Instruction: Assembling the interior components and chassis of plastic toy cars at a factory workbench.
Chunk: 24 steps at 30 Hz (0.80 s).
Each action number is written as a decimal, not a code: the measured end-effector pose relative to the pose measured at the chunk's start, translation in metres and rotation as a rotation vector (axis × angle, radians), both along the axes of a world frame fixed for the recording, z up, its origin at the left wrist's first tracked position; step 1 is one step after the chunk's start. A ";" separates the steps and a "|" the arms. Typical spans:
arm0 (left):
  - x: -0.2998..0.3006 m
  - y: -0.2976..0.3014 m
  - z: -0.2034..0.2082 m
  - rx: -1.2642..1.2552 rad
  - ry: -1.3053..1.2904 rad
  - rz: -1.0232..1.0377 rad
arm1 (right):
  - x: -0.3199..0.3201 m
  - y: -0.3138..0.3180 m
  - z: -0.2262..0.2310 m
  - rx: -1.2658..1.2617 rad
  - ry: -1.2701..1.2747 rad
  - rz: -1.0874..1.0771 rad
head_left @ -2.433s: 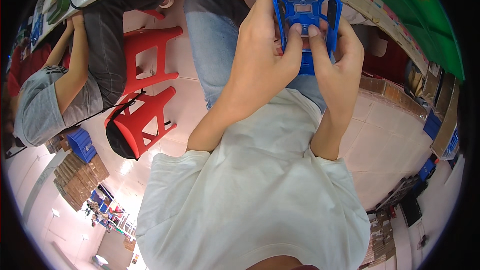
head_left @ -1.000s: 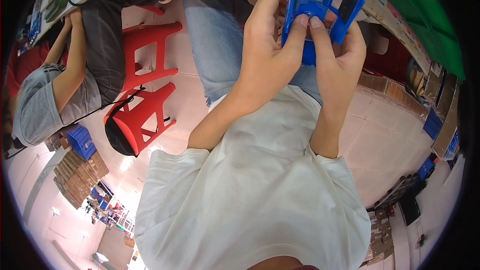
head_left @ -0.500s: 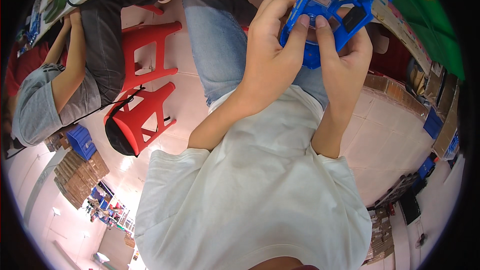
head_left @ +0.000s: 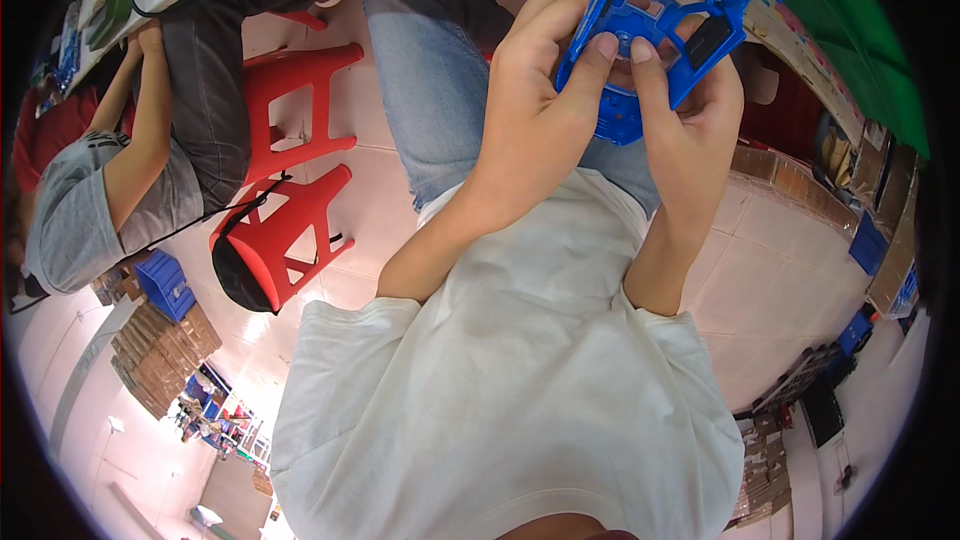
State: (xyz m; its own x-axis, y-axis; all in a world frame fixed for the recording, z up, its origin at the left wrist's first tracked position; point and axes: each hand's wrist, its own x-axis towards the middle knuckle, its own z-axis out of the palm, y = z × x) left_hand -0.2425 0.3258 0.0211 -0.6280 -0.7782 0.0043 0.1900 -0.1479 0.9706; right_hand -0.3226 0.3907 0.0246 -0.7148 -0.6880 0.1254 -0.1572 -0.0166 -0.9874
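We're gripping the blue plastic frame (head_left: 665,15) with both hands, left hand (head_left: 535,105) and right hand (head_left: 690,125), thumbs pressing its middle; looks mid-fitting, nothing's set down yet.

Brown cardboard boxes (head_left: 158,360) stand stacked on the floor at lower left. More brown boxes (head_left: 790,178) line the right side. A green sign (head_left: 860,30) with yellow print spans the upper right.

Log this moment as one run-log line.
left hand: grips blue plastic frame, thumb on it | right hand: grips same frame, thumb beside the left one | frame: tilted, above lap | nearby: red stools, seated co-worker
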 end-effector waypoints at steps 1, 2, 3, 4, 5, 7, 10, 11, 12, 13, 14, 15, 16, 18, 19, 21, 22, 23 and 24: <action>-0.001 0.000 0.000 0.008 -0.001 0.005 | 0.000 -0.001 0.001 -0.020 -0.016 -0.007; -0.001 0.000 0.000 0.015 -0.002 0.010 | 0.001 0.000 0.001 -0.020 -0.016 -0.008; -0.001 0.000 0.000 0.015 -0.002 0.009 | 0.001 0.000 0.000 -0.005 -0.016 -0.008; -0.001 0.000 -0.001 -0.024 -0.001 0.018 | 0.001 0.000 0.000 0.008 -0.018 -0.006; -0.001 0.000 -0.002 -0.064 0.000 0.027 | 0.002 0.000 0.000 0.008 -0.019 -0.005; -0.002 -0.001 0.000 -0.062 -0.003 0.037 | 0.003 -0.001 0.002 -0.025 0.054 -0.021; -0.002 -0.001 0.001 -0.019 -0.028 0.035 | 0.001 -0.002 0.003 0.057 -0.028 -0.009; -0.002 -0.002 0.000 0.022 -0.054 0.026 | 0.001 -0.003 0.002 0.050 -0.022 -0.009; -0.001 -0.001 -0.002 0.014 -0.047 0.026 | 0.001 -0.002 0.000 0.022 -0.049 -0.009; 0.000 -0.001 -0.004 0.035 -0.077 0.022 | 0.002 -0.002 -0.003 -0.008 -0.076 -0.009; 0.001 -0.002 -0.005 0.056 -0.107 0.018 | 0.002 -0.003 -0.003 -0.007 -0.106 0.013; 0.000 -0.003 -0.005 0.047 -0.100 0.019 | 0.001 -0.004 -0.004 -0.016 -0.099 0.014; 0.000 -0.003 -0.004 -0.028 -0.125 0.042 | 0.001 -0.004 -0.004 0.008 -0.126 0.015; -0.003 -0.004 -0.001 -0.177 -0.176 0.092 | 0.000 -0.005 -0.002 0.030 -0.164 0.037; -0.003 -0.006 0.000 -0.180 -0.174 0.093 | 0.000 -0.005 -0.002 0.027 -0.162 0.038; -0.003 -0.016 0.003 -0.413 -0.287 0.106 | 0.001 -0.005 -0.003 0.046 -0.135 0.076; -0.003 -0.020 0.006 -0.415 -0.286 0.108 | 0.002 -0.005 -0.001 0.043 -0.133 0.078; -0.004 -0.023 0.009 -0.396 -0.316 0.090 | 0.003 -0.006 0.001 0.042 -0.143 0.077; -0.004 -0.025 0.010 -0.376 -0.346 0.073 | 0.004 -0.006 0.002 0.041 -0.152 0.077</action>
State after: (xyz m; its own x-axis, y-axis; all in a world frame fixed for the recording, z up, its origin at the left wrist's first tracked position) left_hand -0.2465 0.3007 0.0313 -0.5862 -0.8047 0.0941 -0.1548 0.2252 0.9619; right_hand -0.3187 0.3843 0.0270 -0.6686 -0.7435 -0.0100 -0.0055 0.0183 -0.9998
